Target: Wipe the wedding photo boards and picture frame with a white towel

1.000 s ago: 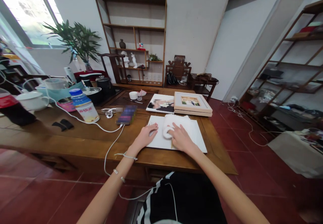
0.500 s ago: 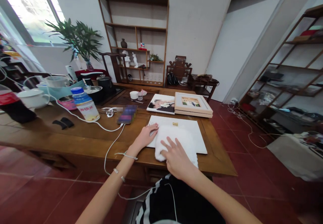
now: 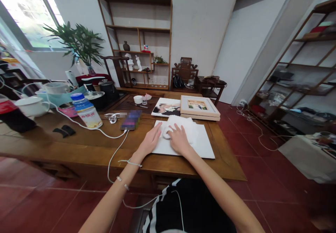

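A white flat board (image 3: 203,143) lies on the wooden table in front of me. My left hand (image 3: 151,138) rests at its left edge, fingers stretched out and close together. On the board, a fluffy white cloth (image 3: 187,124) is bunched under my right hand (image 3: 179,140). The fingers of that hand press into the cloth, with a fold of it caught near the thumb. The cloth hides the upper middle of the board.
Behind the board lie a photo print (image 3: 164,111) and stacked framed pictures (image 3: 200,115). To the left are a phone (image 3: 131,120) with a white charging cable (image 3: 114,159), a blue-capped bottle (image 3: 86,110), a cola bottle (image 3: 15,115) and a black pot (image 3: 107,90).
My right hand has pushed the cloth away from me, from the board's near edge toward its far edge. The cloth is more bunched. My left hand has shifted slightly left and stays at the board's edge.
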Available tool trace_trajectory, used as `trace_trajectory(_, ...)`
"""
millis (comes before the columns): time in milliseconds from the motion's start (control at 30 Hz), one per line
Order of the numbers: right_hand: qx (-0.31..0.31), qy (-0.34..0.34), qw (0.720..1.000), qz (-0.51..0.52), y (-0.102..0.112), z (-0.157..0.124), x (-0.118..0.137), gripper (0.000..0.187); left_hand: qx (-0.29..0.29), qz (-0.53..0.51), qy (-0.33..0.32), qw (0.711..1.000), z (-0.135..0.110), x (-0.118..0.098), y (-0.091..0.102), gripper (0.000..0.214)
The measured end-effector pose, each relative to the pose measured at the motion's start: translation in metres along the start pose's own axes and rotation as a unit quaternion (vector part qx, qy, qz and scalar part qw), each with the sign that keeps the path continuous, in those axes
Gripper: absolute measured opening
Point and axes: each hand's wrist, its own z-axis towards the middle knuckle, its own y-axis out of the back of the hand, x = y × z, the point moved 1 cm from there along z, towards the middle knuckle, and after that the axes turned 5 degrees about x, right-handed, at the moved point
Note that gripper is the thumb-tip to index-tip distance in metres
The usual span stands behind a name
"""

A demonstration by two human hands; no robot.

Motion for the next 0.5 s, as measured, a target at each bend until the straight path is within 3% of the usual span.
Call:
trace_trajectory(133, -0.004, 0.164, 0.986, 0.01, 0.002, -0.022, 0.028, 0.037, -0.034, -0.019, -0.015, 0.999, -0.001, -0.002, 0.004, 0.05)
trace_trajectory(233, 0.01, 0.225, 0.974, 0.024, 0.013, -0.051, 0.033, 0.033, -0.042, -0.015, 0.001, 0.999, -0.001, -0.002, 0.004, 0.048)
trace_trajectory(367, 0.045, 0.181, 0.982, 0.01, 0.026, -0.071, 0.013, 0.032, 0.016, 0.019, 0.013, 1.0, 0.0, 0.0, 0.0, 0.04)
trace_trajectory(500, 0.045, 0.067, 0.997, -0.01, 0.027, -0.054, -0.015, 0.036, 0.042, 0.041, 0.004, 0.998, 0.001, 0.004, -0.004, 0.031)
